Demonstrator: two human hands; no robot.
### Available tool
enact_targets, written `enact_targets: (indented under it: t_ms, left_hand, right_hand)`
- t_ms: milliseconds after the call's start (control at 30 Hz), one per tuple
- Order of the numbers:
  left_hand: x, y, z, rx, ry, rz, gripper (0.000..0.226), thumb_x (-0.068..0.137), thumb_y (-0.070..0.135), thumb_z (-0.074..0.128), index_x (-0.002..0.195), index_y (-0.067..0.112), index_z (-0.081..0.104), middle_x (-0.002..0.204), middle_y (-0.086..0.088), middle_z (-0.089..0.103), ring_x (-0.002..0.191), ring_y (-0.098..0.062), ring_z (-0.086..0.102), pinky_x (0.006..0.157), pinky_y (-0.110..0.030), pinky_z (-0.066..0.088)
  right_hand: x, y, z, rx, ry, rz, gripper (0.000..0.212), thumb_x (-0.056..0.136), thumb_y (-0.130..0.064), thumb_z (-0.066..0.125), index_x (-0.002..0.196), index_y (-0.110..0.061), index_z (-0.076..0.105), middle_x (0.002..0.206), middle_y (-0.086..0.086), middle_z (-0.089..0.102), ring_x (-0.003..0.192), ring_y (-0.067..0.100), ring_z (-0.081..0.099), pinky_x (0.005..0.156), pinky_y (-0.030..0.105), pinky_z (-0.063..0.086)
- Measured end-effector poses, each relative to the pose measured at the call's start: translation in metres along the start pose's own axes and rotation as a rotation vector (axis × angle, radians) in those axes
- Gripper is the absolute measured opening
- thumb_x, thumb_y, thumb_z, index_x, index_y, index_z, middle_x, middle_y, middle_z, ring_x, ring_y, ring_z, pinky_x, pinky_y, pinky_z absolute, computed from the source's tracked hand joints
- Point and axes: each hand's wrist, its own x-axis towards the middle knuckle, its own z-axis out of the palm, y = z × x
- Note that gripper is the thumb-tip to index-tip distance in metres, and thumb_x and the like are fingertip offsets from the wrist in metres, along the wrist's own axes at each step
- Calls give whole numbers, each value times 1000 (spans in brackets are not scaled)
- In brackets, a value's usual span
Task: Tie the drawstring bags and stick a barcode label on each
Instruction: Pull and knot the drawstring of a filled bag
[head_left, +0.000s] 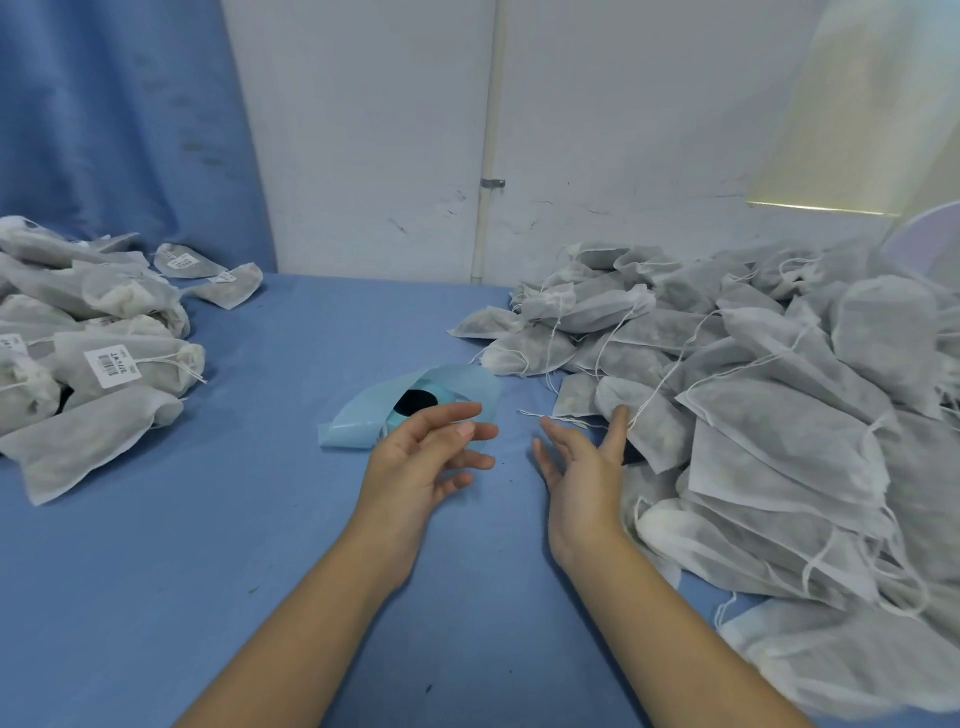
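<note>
Fingers spread and slack on left hand and right hand, holding nothing. I see tied, labelled bags piled left, a far bigger untied pile right, and the label roll between. I judge most work remains.

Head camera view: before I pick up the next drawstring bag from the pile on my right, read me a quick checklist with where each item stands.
1. Hands free: left hand and right hand hold nothing. Ok.
2. Untied bags in reach: the right thumb meets the edge of the unlabelled bag pile. Ok.
3. Label roll at hand: it lies just beyond the left hand. Ok.
4. Labels left on the roll: only the blue backing strip shows. Cannot tell.
5. Drawstrings untangled: many cross each other in the pile. Cannot tell.
6. Labelled bags kept apart, far left. Ok.
</note>
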Motion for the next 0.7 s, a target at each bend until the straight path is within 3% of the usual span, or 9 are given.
enact_targets:
  t_ms: [100,267,333,400,467,700]
  left_hand:
    - [0,-1,0,9,6,1,15,91,13,57,95,21,70,88,1,74,67,-10,66,62,-17,49]
    - [0,-1,0,-25,14,-12,18,91,11,56,91,21,71,88,1,74,67,-10,66,64,-21,47]
    - [0,0,0,-45,19,-3,18,90,9,56,93,20,71,94,1,74,73,-11,68,64,-20,48]
    - [0,0,-1,-45,19,7,19,90,8,56,96,19,70,100,1,73,80,-12,69,63,-19,50]
    - [-1,-1,-1,-46,22,15,19,91,6,55,98,17,69,103,0,72,82,-14,70,62,-19,52]
    - [1,-5,2,-20,82,58,35,87,2,60,113,26,61,122,9,62,99,-16,68,65,-20,53]
  right_hand:
    - [-2,0,1,-3,8,-21,81,91,0,58,151,-35,16,155,-15,16,120,13,55,100,32,49]
    - [-6,-3,1,-56,-16,-86,65,95,1,47,149,-27,26,153,2,32,95,4,67,79,15,51]
    - [-11,-1,2,-111,-81,-135,56,95,2,43,144,-24,36,139,5,52,84,4,69,68,9,48]
    - [-16,0,3,-177,-113,-193,49,94,3,43,138,-20,46,108,-21,68,82,13,68,63,9,45]
    - [-18,1,3,-219,-115,-261,43,93,4,44,129,-17,53,93,-34,66,78,19,62,61,12,43]
    - [-17,3,2,-198,-24,-271,33,90,5,46,103,-17,67,64,-16,65,52,10,42,49,15,36]
